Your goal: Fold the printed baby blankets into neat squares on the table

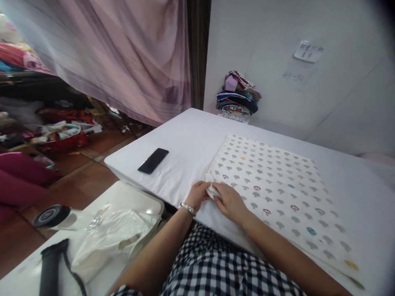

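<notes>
Pinching the near left corner of the mushroom-print cloth (271, 189), the left hand (199, 194) and right hand (230, 201) work close together at the table's (182, 142) near edge, a small gathered bit of fabric between their fingers. As far as shows, the cloth is already laid out flat, reaching toward the table's far edge; only this corner is being handled, and its other corners lie unheld. Whether it is one layer or doubled, I cannot tell. Farther left, toward the table's near left corner, lies a phone (153, 160); beyond, by the far edge, stands a pile of clothes (237, 98).
</notes>
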{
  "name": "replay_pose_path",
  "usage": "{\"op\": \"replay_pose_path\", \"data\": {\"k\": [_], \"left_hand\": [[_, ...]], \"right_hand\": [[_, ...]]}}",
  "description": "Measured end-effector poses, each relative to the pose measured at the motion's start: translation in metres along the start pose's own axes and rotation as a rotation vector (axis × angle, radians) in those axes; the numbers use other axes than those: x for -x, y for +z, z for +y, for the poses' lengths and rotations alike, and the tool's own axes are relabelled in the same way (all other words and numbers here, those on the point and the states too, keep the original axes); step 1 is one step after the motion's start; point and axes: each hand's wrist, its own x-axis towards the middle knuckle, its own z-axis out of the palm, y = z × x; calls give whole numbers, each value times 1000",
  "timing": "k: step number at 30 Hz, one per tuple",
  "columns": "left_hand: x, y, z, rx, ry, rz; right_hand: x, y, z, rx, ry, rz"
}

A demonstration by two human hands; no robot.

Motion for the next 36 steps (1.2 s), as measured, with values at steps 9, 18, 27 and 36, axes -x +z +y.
{"op": "replay_pose_path", "data": {"k": [9, 18, 27, 36], "left_hand": [[-2, 3, 17, -111, -5, 81], [-7, -12, 11, -308, 29, 114], [4, -5, 16, -1373, 271, 221], [-3, -14, 19, -860, -7, 102]], "right_hand": [[108, -36, 43, 411, 281, -79], [264, -114, 73, 752, 704, 33], [329, -142, 63, 675, 1188, 26], [328, -143, 76, 396, 1065, 23]]}}
